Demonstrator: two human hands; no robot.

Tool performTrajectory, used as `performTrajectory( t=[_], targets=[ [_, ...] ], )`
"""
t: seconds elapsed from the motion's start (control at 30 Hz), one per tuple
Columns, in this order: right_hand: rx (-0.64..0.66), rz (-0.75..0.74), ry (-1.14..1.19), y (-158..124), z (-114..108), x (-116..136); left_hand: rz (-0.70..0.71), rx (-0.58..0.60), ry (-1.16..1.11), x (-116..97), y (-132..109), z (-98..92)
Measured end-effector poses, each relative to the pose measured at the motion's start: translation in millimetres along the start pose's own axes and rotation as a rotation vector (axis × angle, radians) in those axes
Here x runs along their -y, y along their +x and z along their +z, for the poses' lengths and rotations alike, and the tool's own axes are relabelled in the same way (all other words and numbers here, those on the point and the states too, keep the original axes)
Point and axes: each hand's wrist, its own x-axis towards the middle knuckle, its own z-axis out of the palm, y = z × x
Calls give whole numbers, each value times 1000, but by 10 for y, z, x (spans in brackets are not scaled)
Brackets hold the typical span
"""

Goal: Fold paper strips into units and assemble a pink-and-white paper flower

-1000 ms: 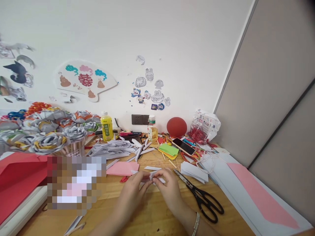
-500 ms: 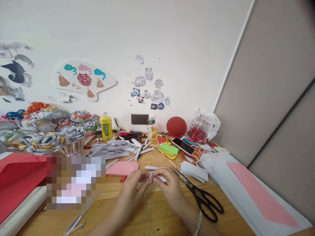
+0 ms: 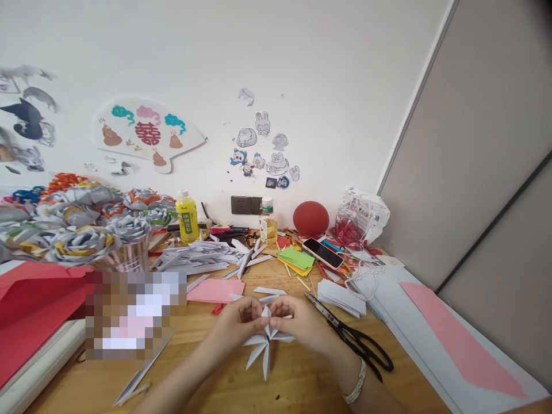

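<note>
The left hand (image 3: 238, 323) pinches the paper star (image 3: 266, 359) near its top, the right hand (image 3: 299, 323) likewise, both grips closed; it sits between them, over the worktop (image 3: 224, 397). An uneven tug could rip a point; the right forearm (image 3: 374, 398) could knock the scissors (image 3: 344, 329). Blur masks a patch at left, the hands hide the star's upper part, and whether it touches the worktop I can't tell.
</note>
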Motion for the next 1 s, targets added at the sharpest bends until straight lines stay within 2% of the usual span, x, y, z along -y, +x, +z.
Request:
performTrajectory(
  t=[0.17, 0.3, 0.53, 0.67, 0.73, 0.87, 1.0],
  targets=[
    [-26, 105, 40, 17, 39, -165, -98, 73, -14, 187, 83, -26],
    [-93, 80, -43, 29, 87, -224, -56, 27, 94, 239, 95, -41],
    [-226, -4, -350, 12, 193, -108, 41, -90, 294, 230, 67, -32],
    [-271, 1, -369, 14, 230, -112, -4, 16, 220, 245, 73, -37],
    [-273, -7, -340, 19, 221, -125, -25, 54, 195, 253, 75, -40],
    [-184, 11, -247, 27, 176, -124, -40, 43, 185, 254, 71, -42],
    [-189, 2, -321, 14, 163, -80, -50, 15, 211, 218, 54, -35]
  ],
)
